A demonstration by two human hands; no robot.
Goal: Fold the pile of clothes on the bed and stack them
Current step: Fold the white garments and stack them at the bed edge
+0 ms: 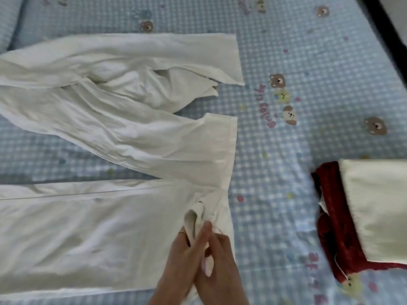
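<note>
White trousers lie spread across the left half of the bed, legs running left to right with the hems toward the middle. A second white garment lies flat below them. At its right end a bunched strip of white cloth rises, and both hands pinch it. My left hand wears a ring and grips the strip from the left. My right hand holds it from the right, close against the left. A folded stack sits at the right: a cream piece on top of a dark red one.
The bed sheet is light blue check with cartoon bears. A dark bed edge runs along the top right corner. Bare sheet lies between the white clothes and the folded stack.
</note>
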